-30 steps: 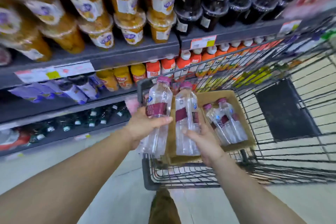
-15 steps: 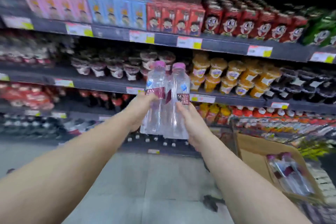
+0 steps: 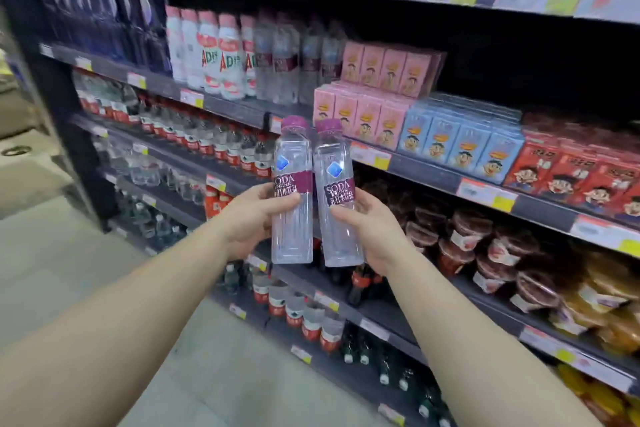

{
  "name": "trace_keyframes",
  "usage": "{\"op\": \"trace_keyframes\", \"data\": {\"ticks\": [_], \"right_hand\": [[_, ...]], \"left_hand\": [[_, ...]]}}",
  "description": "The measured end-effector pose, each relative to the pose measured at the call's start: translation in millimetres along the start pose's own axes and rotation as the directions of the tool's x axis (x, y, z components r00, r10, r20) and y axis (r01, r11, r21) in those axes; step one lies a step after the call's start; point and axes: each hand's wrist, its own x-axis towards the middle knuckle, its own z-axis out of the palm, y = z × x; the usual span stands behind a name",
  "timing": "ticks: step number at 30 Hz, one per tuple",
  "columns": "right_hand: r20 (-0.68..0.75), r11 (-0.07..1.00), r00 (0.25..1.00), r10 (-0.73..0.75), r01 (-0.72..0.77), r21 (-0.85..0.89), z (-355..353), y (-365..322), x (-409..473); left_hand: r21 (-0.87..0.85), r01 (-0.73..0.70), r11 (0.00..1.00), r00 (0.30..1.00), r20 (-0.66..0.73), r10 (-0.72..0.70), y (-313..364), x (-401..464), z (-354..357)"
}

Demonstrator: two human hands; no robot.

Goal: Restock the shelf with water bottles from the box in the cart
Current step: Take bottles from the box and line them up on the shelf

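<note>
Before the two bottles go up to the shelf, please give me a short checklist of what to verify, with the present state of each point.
1. Left hand has a firm grip on its clear plastic bottle with purple cap: ok.
2. Right hand grips the second clear purple-capped bottle: ok.
3. Both bottles upright, caps on: ok.
4. Matching purple-label bottles on shelf, between the white pink-capped bottles and the pink drink cartons: ok.
5. Free space in that row: cannot tell.
6. Path upward clear: ok.
</note>
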Motion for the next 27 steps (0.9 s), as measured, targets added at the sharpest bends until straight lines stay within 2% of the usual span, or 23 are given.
{"op": "trace_keyframes", "data": {"ticks": [5, 10, 14, 18, 22, 27], "right_hand": [[-0.029, 0.995, 0.999, -0.025, 0.022, -0.097, 3.7, -21.2, 83.6], [0.011, 0.995, 0.999, -0.043, 0.044, -0.087, 16.4, -39.6, 145.3], [-0.028, 0.988, 0.992, -0.119, 0.116, -0.106, 41.2, -47.3, 186.3], [-0.117, 0.985, 0.982, -0.151, 0.139, -0.104, 71.2, -60.9, 228.6], [-0.267, 0.984, 0.948, -0.172, 0.151, -0.097, 96.3, -79.4, 276.9], [-0.409, 0.993, 0.905, -0.118, 0.098, -0.069, 111.9, -96.8, 322.0]], "left_hand": [[-0.041, -0.044, 0.998, 0.999, -0.021, 0.043, 28.1, 50.9, -46.7], [-0.069, -0.109, 0.992, 0.993, -0.056, 0.105, 62.3, 84.1, -84.6], [-0.062, -0.155, 0.986, 0.987, -0.06, 0.152, 88.1, 110.8, -120.2], [-0.061, -0.184, 0.981, 0.982, 0.019, 0.185, 105.7, 148.1, -158.1], [-0.028, -0.2, 0.979, 0.967, 0.154, 0.202, 124.1, 194.0, -201.7], [-0.006, -0.198, 0.98, 0.944, 0.268, 0.192, 148.7, 242.1, -244.1]]}}
